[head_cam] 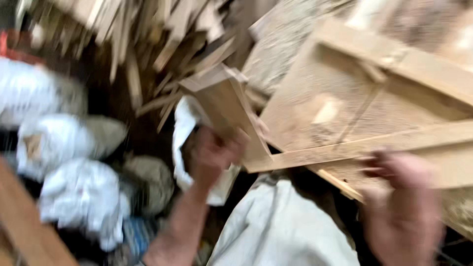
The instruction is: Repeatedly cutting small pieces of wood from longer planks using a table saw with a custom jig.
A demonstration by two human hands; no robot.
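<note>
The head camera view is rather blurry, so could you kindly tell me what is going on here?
A person's left hand grips a short wooden board, tilted up. Their right hand rests on a long plank lying across a wooden frame. Wood scraps are piled behind, with white sacks on the left.

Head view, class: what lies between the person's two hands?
In the head view, a long wooden strip spans from the left hand to the right hand, with pale cloth below it.
</note>
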